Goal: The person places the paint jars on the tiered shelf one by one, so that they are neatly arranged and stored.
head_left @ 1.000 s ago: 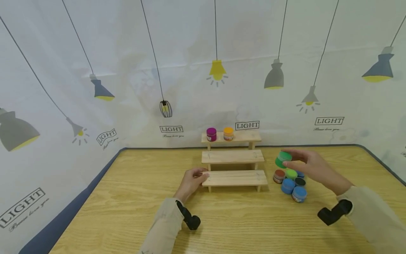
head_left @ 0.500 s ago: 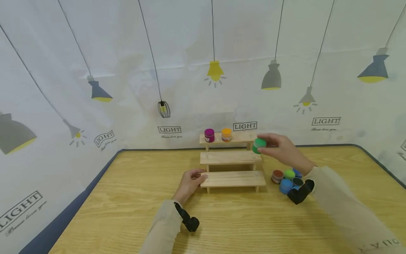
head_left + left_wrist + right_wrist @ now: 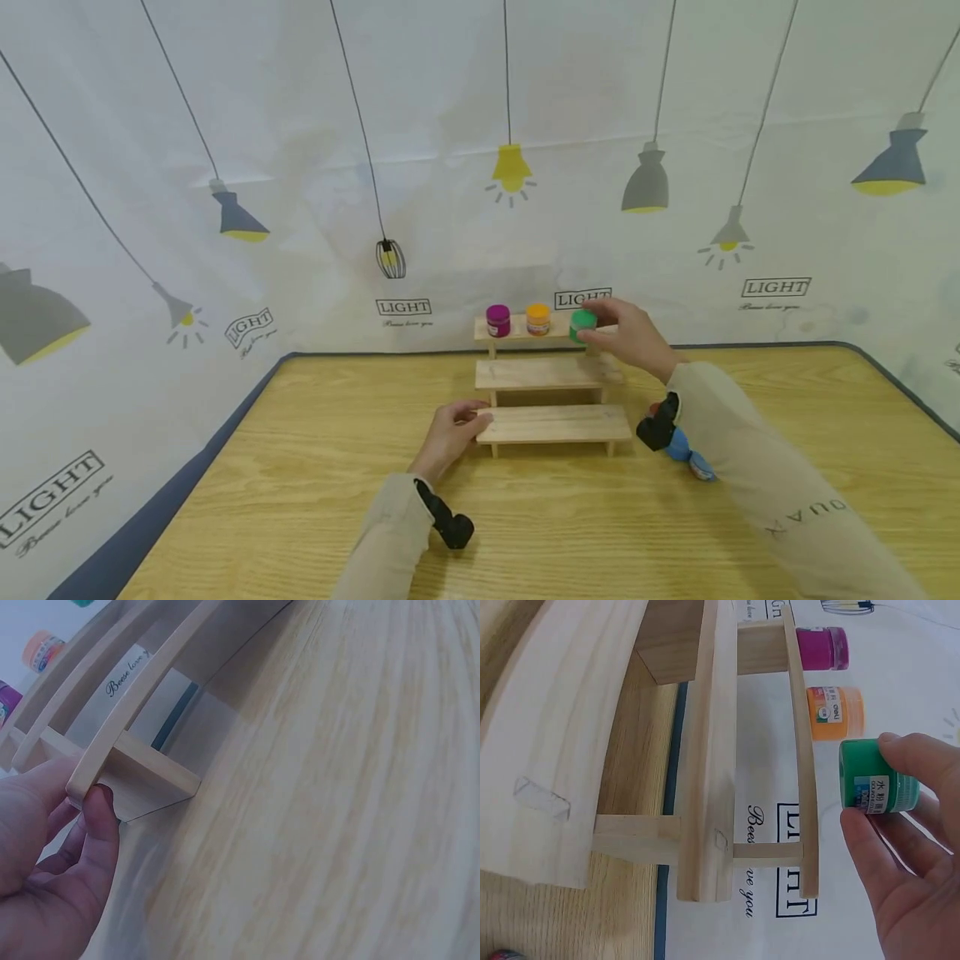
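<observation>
Booth-like tabletop setting, wood-grain table (image 3: 562,517), pale backdrop (image 3: 442,92) around three sides, printed pendant lamps (image 3: 512,171), LIGHT lettering (image 3: 403,307)

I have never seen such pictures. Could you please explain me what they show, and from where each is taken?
There is no machine here: a person works with bare hands. The head view looks forward and down from a camera on the head; the wrist views come from a camera on each wrist. On the wooden table stands a three-step wooden stand. The left hand grips one end of its lowest step. The right hand holds a green jar just above the top step, beside an orange jar; a purple jar stands farther along. To the right, blue jars on the table are partly hidden by the right sleeve.
</observation>
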### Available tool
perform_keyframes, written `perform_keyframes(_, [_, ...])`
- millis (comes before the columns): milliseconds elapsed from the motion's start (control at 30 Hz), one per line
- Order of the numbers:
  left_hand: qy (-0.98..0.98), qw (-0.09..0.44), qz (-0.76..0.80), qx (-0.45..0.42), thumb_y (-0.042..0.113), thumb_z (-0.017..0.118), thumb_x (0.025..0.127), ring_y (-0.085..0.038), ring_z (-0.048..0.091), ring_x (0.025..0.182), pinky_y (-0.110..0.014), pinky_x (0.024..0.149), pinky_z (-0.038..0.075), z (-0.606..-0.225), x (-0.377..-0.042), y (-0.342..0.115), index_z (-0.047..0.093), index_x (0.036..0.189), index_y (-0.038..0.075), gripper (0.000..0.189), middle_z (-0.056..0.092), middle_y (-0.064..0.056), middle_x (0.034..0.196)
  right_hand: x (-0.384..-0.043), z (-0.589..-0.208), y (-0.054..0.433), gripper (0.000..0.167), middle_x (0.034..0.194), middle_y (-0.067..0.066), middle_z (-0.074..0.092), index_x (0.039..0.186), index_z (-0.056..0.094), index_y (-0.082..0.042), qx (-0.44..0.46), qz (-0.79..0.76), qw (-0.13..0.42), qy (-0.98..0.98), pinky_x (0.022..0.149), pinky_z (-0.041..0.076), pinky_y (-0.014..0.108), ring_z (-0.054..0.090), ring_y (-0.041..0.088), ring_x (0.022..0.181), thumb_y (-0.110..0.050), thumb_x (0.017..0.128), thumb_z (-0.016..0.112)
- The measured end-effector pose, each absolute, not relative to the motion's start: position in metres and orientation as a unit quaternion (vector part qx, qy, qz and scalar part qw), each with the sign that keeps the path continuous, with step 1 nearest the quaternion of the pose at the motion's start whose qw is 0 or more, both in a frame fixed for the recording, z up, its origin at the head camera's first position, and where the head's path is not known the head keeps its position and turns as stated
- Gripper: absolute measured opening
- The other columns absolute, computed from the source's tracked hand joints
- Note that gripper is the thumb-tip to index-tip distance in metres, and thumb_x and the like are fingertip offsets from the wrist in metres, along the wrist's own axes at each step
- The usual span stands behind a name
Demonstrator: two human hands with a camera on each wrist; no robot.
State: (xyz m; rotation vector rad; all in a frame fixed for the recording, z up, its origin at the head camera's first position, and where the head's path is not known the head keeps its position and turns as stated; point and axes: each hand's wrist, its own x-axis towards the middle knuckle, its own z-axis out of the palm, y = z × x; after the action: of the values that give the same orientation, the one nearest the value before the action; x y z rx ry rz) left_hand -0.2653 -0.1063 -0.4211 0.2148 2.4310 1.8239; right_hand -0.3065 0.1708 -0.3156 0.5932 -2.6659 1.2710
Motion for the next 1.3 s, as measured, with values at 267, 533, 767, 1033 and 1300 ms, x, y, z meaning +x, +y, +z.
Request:
perform_keyframes(267, [0.808, 0.036, 0.584, 0.069, 0.022, 0.06, 0.086, -0.012, 0.051, 0.062, -0.027, 0.056, 0.046, -0.432, -0.272, -0.106, 0.061, 0.109, 0.003, 0.03, 0.054, -0.007, 0.083, -0.322, -0.315, 0.168, 0.046, 0.108, 0.02, 0.055, 0.125, 0.045, 0.002, 0.192, 0.42, 0.054, -0.885, 0.079, 0.044, 0.042, 0.052, 0.031, 0.097, -0.015, 0.085, 0.061])
perform_keyframes(533, [0.808, 0.031, 0.584, 0.078, 0.021, 0.06, 0.085, -0.011, 0.052, 0.065, -0.026, 0.056, 0.047, -0.433, -0.272, -0.106, 0.061, 0.108, 0.001, 0.03, 0.054, -0.008, 0.086, -0.328, -0.318, 0.164, 0.046, 0.108, 0.022, 0.054, 0.125, 0.044, 0.004, 0.179, 0.425, 0.05, -0.886, 0.079, 0.045, 0.041, 0.052, 0.031, 0.097, -0.012, 0.085, 0.06])
perform_keyframes(767, [0.807, 0.041, 0.584, 0.079, 0.017, 0.059, 0.086, -0.011, 0.051, 0.062, -0.03, 0.057, 0.047, -0.425, -0.269, -0.106, 0.059, 0.11, -0.002, 0.031, 0.054, -0.009, 0.085, -0.329, -0.319, 0.162, 0.046, 0.109, 0.021, 0.053, 0.126, 0.043, 0.003, 0.172, 0.435, 0.048, -0.883, 0.079, 0.045, 0.04, 0.052, 0.03, 0.097, -0.012, 0.086, 0.059])
perform_keyframes(1033, [0.809, 0.036, 0.582, 0.075, 0.021, 0.06, 0.086, -0.011, 0.051, 0.063, -0.027, 0.056, 0.046, -0.43, -0.272, -0.108, 0.06, 0.11, 0.001, 0.032, 0.054, -0.008, 0.085, -0.333, -0.322, 0.162, 0.044, 0.109, 0.021, 0.053, 0.123, 0.046, 0.001, 0.169, 0.457, 0.041, -0.872, 0.077, 0.046, 0.039, 0.053, 0.031, 0.096, -0.015, 0.085, 0.061])
perform_keyframes(1300, [0.806, 0.038, 0.586, 0.072, 0.02, 0.06, 0.085, -0.01, 0.051, 0.063, -0.027, 0.056, 0.046, -0.428, -0.271, -0.107, 0.06, 0.11, 0.001, 0.031, 0.054, -0.008, 0.085, -0.335, -0.325, 0.164, 0.043, 0.107, 0.02, 0.053, 0.119, 0.048, 0.001, 0.17, 0.45, 0.056, -0.875, 0.077, 0.046, 0.04, 0.053, 0.032, 0.095, -0.017, 0.083, 0.063])
